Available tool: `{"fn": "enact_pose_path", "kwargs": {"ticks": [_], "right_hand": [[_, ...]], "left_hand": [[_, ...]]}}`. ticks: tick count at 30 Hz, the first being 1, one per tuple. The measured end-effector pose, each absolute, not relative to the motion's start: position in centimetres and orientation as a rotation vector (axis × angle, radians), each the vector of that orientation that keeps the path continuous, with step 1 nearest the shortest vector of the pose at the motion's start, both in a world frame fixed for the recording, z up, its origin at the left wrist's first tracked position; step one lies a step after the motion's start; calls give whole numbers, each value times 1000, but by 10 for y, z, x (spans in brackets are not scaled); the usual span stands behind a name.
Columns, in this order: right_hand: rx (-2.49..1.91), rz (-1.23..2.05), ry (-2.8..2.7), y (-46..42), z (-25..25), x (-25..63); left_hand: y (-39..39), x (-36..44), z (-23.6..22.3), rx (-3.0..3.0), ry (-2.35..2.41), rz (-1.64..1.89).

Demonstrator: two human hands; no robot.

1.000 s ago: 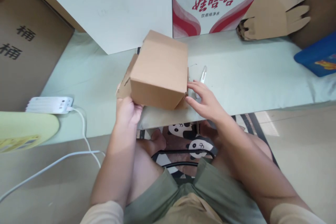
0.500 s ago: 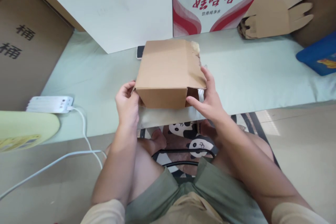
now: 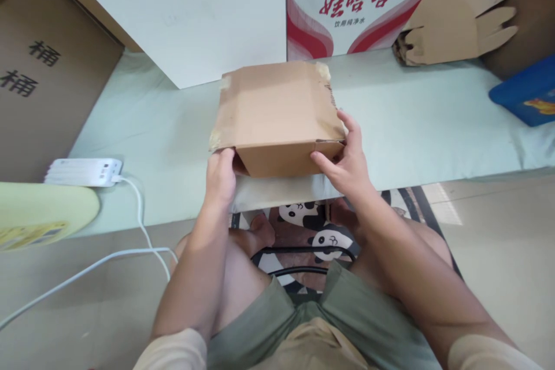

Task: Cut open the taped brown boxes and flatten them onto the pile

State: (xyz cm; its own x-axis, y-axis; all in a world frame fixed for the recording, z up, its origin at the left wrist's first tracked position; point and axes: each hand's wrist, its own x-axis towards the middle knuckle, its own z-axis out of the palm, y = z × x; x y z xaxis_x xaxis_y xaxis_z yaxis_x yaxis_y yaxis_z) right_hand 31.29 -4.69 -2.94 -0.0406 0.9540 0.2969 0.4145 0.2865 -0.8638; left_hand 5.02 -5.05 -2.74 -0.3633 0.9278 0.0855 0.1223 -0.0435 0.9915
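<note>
A small brown cardboard box [image 3: 277, 110] rests near the front edge of the pale green table [image 3: 416, 121], its top flap lying flat with torn tape at the corners. My left hand [image 3: 220, 178] grips the box's lower left corner, fingers curled under the flap. My right hand [image 3: 347, 159] holds the lower right corner, thumb on the front face and fingers along the side.
A large white box [image 3: 182, 11] and a red-and-white printed carton [image 3: 355, 3] stand behind. Cut cardboard pieces [image 3: 455, 17] lie at back right, a blue object [image 3: 526, 92] at far right. A white power strip [image 3: 82, 172] with cable sits left, beside a brown carton [image 3: 43, 81].
The box has been turned and laid flatter, its top flap now folded down. Both hands shifted to its front corners. The phone and tool behind it are now hidden.
</note>
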Motion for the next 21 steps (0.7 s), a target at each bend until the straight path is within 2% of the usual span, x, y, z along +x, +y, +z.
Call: {"fn": "enact_pose_path", "kwargs": {"ticks": [14,21], "right_hand": [[-1255,672,-1486,-44,-26,316],[-1170,828,-1098,-36,-24,318]], "left_hand": [[-48,48,-9,877,1339,1870],[-50,45,0,826,1243,1797]]}}
